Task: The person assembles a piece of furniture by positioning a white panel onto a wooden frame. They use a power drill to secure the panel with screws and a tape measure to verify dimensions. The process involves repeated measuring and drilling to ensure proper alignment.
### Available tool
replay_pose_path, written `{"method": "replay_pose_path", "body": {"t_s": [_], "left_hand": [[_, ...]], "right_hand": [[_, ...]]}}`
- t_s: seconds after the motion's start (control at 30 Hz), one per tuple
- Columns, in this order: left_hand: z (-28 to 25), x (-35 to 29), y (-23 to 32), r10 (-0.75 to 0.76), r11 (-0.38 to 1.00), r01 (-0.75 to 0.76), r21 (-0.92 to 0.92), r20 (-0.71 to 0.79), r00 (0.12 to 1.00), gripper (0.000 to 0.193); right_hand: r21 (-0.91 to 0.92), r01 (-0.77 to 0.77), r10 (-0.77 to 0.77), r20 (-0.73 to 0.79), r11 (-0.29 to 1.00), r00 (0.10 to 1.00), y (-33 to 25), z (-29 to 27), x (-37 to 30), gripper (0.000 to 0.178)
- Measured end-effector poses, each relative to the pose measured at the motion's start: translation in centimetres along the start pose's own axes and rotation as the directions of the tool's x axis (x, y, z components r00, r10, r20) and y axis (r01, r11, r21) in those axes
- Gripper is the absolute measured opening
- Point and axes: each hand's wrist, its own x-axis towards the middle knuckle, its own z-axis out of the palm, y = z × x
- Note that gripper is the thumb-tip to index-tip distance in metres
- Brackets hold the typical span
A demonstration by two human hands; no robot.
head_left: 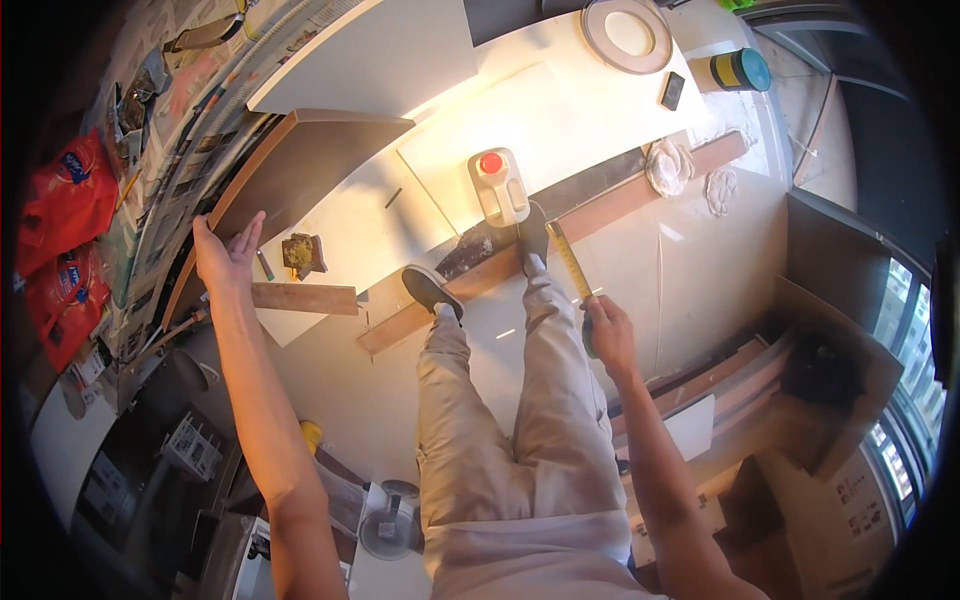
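My left hand (228,262) is at the edge of a brown board (330,145) standing at the left. Its thumb lies along the rim and its fingers against the dark face. A tape measure (572,262) is gripped in my right hand (610,332). Its yellow blade sticks out away from me, past my right shoe, and its case is mostly hidden by my fingers. Beyond my shoes a pale jug (499,190) with a red cap stands by a long wooden strip (625,206). Beside my left hand lie a small brown block with yellowish stuff (303,256) and a short wooden strip (305,298).
Large white panels (560,100) lie ahead, with a round ring (627,35), a dark phone-like slab (673,91) and a white rag (669,167) nearby. Red bags (66,205) are at the left. Stacked boards (720,385) and cardboard boxes (820,500) stand at the right.
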Motion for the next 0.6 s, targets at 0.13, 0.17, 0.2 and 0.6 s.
{"method": "replay_pose_path", "body": {"t_s": [0.13,0.17,0.2,0.6], "left_hand": [[0.5,0.2,0.5,0.022,0.999,-0.022,-0.032,-0.012,1.0,0.055],[1.1,0.5,0.9,0.028,0.999,-0.029,-0.046,-0.025,0.999,0.057],[1.5,0.5,1.2,0.022,0.998,-0.026,-0.065,-0.064,0.998,0.064],[1.6,5.7,4.3,-0.059,0.998,0.058,0.028,0.031,0.998,0.068]], "right_hand": [[0.002,0.006,-0.006,-0.009,1.0,1.0,0.5,-0.1,-0.6,0.041],[0.022,0.0,0.0,-0.002,1.0,1.0,0.6,-0.2,-0.7,0.041],[0.041,-0.007,0.007,0.005,0.999,1.0,0.7,-0.5,-0.9,0.04],[0.363,-0.238,0.191,0.161,0.901,0.968,-0.7,-2.7,-1.9,0.035]]}}
